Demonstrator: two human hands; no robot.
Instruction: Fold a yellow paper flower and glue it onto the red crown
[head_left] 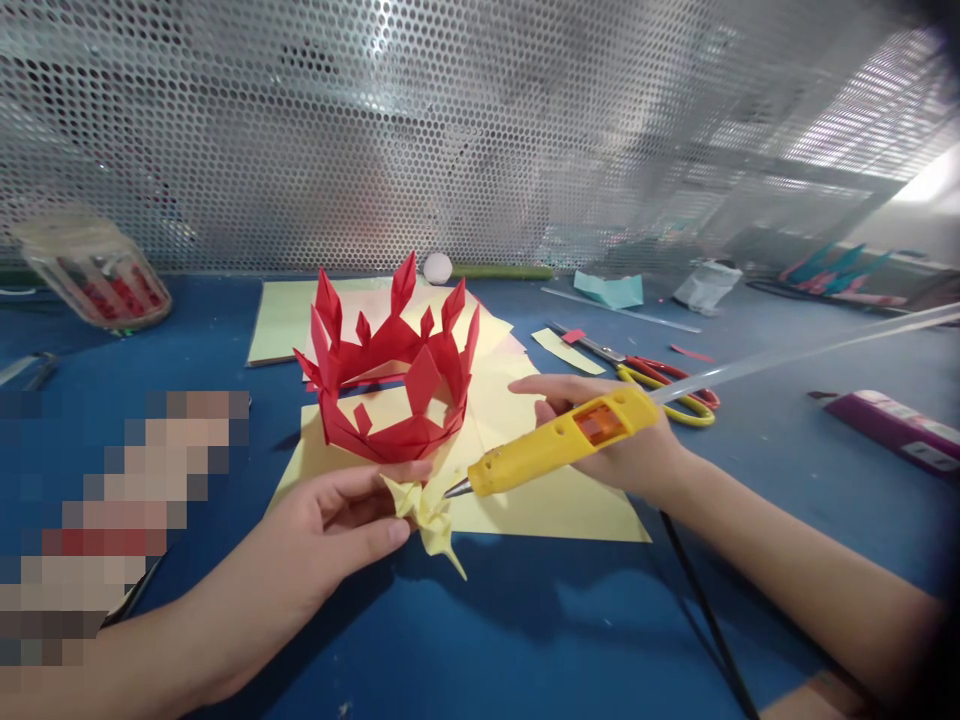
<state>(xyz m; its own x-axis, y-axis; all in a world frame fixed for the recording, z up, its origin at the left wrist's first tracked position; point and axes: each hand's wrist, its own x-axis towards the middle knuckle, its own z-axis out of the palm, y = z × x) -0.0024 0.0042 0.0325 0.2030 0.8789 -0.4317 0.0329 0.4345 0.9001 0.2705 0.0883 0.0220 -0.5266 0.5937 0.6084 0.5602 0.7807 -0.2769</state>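
A red folded paper crown stands on pale yellow paper sheets on the blue table. My left hand pinches a small yellow folded paper piece just in front of the crown's lower rim. My right hand grips a yellow glue gun, with a clear glue stick sticking out behind it. The gun's metal nozzle points left and nearly touches the yellow piece. Its black cord runs down to the lower right.
Scissors with red and yellow handles lie right of the sheets. A purple box sits far right, a clear jar far left, a white egg-like ball behind the crown. Paper scraps line the perforated metal wall. A blurred patch covers the lower left.
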